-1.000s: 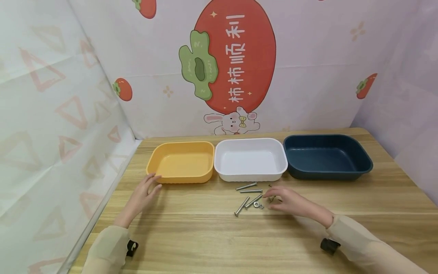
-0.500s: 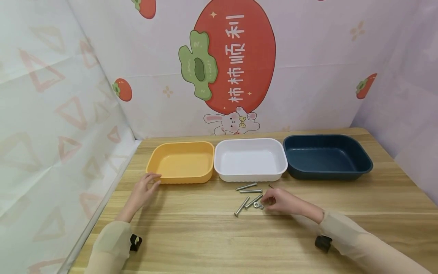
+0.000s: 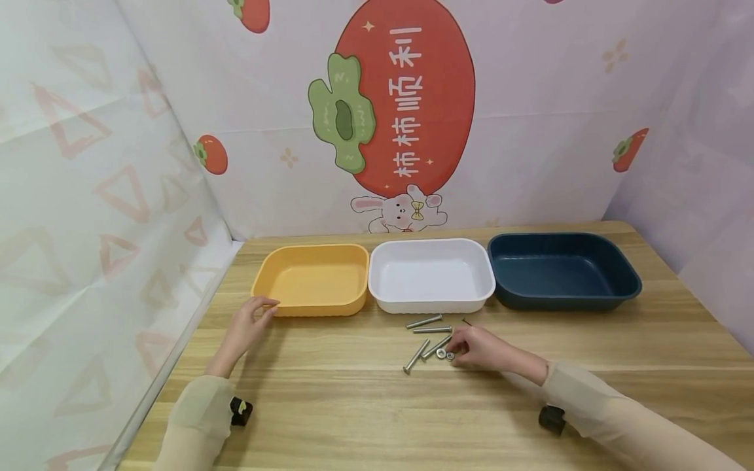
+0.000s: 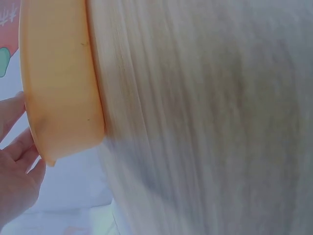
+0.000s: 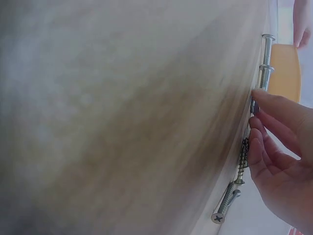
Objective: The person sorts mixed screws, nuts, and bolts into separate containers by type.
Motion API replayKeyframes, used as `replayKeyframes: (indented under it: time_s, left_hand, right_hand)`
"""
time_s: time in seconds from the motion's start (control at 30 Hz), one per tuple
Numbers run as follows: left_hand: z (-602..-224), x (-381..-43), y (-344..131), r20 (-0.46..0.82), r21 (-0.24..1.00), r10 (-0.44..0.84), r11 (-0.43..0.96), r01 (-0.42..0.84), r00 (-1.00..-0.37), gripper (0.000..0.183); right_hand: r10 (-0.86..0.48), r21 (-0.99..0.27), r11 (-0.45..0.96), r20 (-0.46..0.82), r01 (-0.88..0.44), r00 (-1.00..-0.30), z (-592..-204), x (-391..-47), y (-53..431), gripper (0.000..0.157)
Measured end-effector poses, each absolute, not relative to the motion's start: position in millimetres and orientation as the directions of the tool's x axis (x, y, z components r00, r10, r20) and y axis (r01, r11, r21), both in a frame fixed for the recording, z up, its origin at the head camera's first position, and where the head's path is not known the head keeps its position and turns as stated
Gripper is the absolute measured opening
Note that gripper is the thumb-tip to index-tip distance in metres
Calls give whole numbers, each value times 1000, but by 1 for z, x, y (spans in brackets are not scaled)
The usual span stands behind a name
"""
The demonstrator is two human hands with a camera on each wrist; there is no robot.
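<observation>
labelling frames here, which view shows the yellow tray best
The head view: it shows the yellow tray nearly whole, inside included. Left wrist shows its outside, cut off; right wrist, a small, partly hidden piece.

The head camera looks forward and down from above the near side of the table [image 3: 365, 412], far enough back to take in the left hand [image 3: 244, 330], the right hand [image 3: 485, 348] and the printed backdrop [image 3: 530, 118]. The left wrist camera sits low and close to the yellow tray [image 3: 318, 310], facing its near wall, its picture turned sideways (the table's surface stands up like a wall). The right wrist camera, also low and tipped, looks leftward past the right hand and bolts [image 3: 431, 330]. All three views share the yellow tray and left hand; the head and right wrist views share the bolts.
</observation>
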State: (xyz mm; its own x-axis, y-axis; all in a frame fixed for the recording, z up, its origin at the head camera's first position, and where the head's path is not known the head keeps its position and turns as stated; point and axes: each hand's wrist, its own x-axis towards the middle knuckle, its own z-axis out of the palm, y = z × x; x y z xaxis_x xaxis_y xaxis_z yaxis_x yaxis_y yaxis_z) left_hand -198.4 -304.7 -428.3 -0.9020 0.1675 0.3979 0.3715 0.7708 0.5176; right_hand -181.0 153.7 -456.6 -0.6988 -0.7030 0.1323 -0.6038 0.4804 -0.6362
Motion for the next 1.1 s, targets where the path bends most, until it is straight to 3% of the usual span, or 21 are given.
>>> replayKeyframes:
  time_s: [0.47, 1.1]
  left_hand:
    - [-429, -201, -304, 404, 542, 136, 761, 356, -905, 10]
    - [-430, -201, -304, 431, 536, 143, 753, 380, -891, 9]
  right_hand:
    - [-675, -620, 514, 133, -592, -726, -453, -180, 150, 8]
    - [-680, -641, 454, 200, -619, -706, -435, -192, 133, 10]
